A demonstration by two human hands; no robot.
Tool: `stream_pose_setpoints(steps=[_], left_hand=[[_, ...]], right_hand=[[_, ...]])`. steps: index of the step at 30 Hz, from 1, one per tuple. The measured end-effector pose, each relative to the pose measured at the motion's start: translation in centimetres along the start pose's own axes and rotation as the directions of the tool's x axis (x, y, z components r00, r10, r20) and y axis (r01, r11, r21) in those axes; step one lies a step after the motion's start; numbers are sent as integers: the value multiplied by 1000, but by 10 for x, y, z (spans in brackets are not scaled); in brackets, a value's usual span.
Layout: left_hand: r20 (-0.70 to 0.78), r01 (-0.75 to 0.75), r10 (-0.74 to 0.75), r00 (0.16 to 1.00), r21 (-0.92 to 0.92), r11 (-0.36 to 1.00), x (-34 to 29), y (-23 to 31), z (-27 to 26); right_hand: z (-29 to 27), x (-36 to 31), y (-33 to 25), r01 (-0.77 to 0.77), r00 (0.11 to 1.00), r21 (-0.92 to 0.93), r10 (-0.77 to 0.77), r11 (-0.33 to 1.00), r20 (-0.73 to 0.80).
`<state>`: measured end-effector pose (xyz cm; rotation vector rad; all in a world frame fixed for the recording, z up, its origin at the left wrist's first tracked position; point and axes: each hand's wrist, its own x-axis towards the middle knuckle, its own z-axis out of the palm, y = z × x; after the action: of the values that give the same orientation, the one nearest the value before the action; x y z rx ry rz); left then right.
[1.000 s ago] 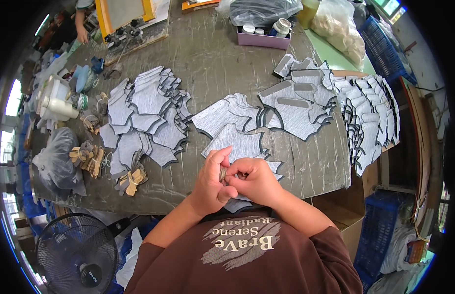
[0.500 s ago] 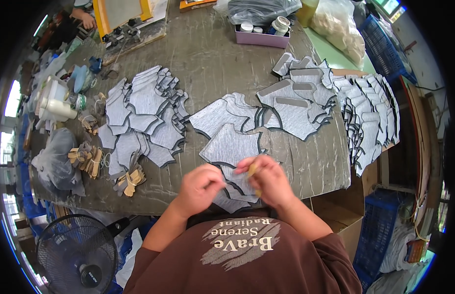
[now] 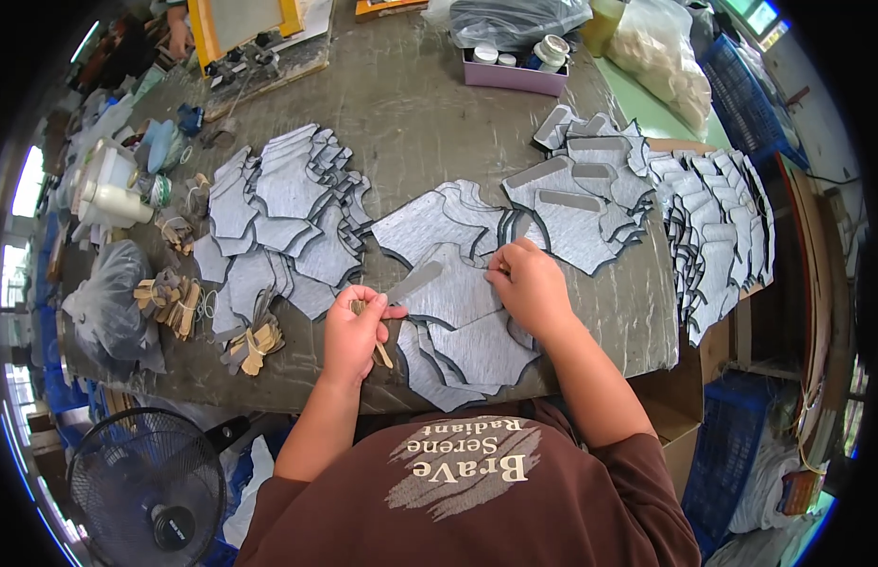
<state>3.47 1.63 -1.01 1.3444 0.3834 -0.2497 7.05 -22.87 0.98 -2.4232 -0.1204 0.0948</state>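
Note:
My left hand (image 3: 354, 333) is closed round a few thin tan strips (image 3: 382, 353), whose ends stick out below the fingers. Its thumb and fingertips are by the left corner of a grey, dark-edged cut piece (image 3: 455, 293). A darker grey strip (image 3: 421, 278) lies along that piece's upper left edge. Over the same piece's right side, the fingers of my right hand (image 3: 526, 283) are pinched together; what is between them is hidden. More grey cut pieces (image 3: 439, 370) lie overlapped beneath, near the table's front edge.
Overlapping grey pieces (image 3: 297, 189) are piled at left; others bearing darker strips (image 3: 581, 222) lie at right. Banded strip bundles (image 3: 257, 342) sit at front left. A purple box (image 3: 515, 77) with jars stands at the back. A fan (image 3: 146, 487) is below left.
My hands have moved apart, left hand leftward, right hand up and right. The tan strips, earlier at my right hand, are now in my left. A darker strip now shows on the grey piece.

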Motion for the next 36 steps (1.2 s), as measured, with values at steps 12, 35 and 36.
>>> stream_pose_setpoints(steps=[12,35,36], left_hand=[[11,15,-15,1000,-83,996,-5,5,-9],[6,-9,8,1000,263,965,16,3,24],[-6,-13,15,1000,256,967,15,4,25]], right_hand=[[-7,-26,-3,57,998,-1,-57,998,28],[20,-24,-1,439,885,-302,-466,846,-17],[20,-24,0,438,890,-309,-456,844,14]])
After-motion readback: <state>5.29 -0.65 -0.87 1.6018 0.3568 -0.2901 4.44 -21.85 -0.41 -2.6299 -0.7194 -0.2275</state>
